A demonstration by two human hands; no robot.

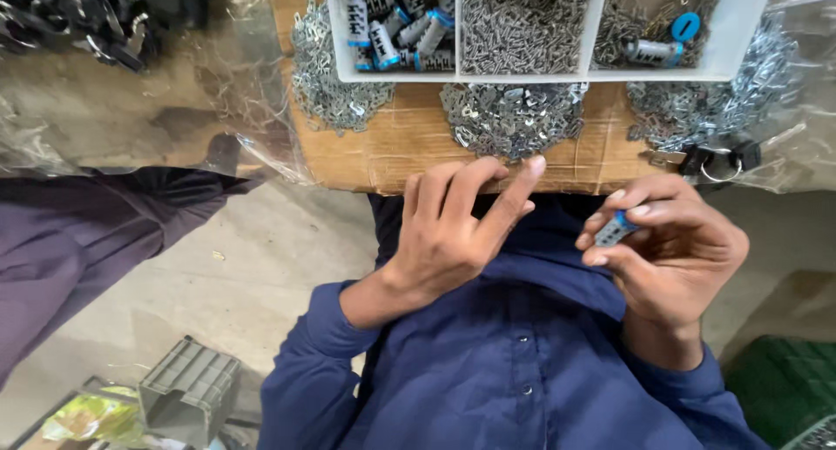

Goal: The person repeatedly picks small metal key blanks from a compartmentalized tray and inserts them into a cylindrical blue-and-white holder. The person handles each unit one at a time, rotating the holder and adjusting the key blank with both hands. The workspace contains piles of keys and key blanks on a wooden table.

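At far left, a purple sleeve (61, 241) of another person, and lower down a grey plastic bin (187, 389) on the floor. Further right, on the cardboard board (392, 149), loose heaps of small metal clips (514, 119) below a white divided tray (522, 71) with more cylinders and clips inside. Near the board's front edge, the left hand (448, 232), fingers spread apart and half curled, index fingertip stretched toward the clip heap, nothing visibly held. At right, the right hand (670, 250), thumb and fingers closed on a small cylinder (615, 230), grey with a blue end, mostly hidden by the fingers. Probably light, rigid and smooth, so a little slippery; best pinched across the round body near the middle, as now. At far right, black keys on a ring (718, 161).
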